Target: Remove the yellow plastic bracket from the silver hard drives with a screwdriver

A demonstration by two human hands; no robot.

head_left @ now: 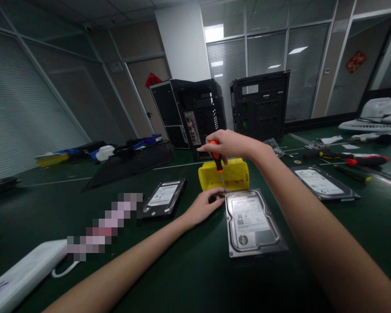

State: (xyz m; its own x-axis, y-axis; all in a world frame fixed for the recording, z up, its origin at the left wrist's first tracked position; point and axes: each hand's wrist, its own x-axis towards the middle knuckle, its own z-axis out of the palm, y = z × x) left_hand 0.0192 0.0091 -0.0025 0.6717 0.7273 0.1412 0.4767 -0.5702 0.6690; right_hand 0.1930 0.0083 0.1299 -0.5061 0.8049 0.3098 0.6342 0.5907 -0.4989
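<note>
The screwdriver (218, 163) is standing steeply above the far left corner of the drive (250, 219), its tip pointing down and its orange-and-black handle leaning up and slightly left, so that its long axis is running nearly upright. The right hand (224, 143) is grasping the handle from above, fingers wrapping round it. The left hand (204, 203) is resting low beside the same corner, fingers and thumb curving toward the tip with a gap between them; whether they are pinching anything, one cannot tell, and the fingertips are partly hiding where the tip is ending.

The drive is lying flat, label up, its long axis running away from the person and its far end leaning a little left. Just beyond its far edge, behind the screwdriver, a yellow bin (237, 176) is sitting with its hollow facing the person.

To the left, near the left hand, a second drive (164, 196) is lying label up, its long axis slanting away to the right. A third drive (323, 182) is lying beyond the right forearm, with pliers (368, 160) sitting farther back. Two black computer cases (169, 108) are standing behind the bin, and the green table (179, 269) is carrying everything.
</note>
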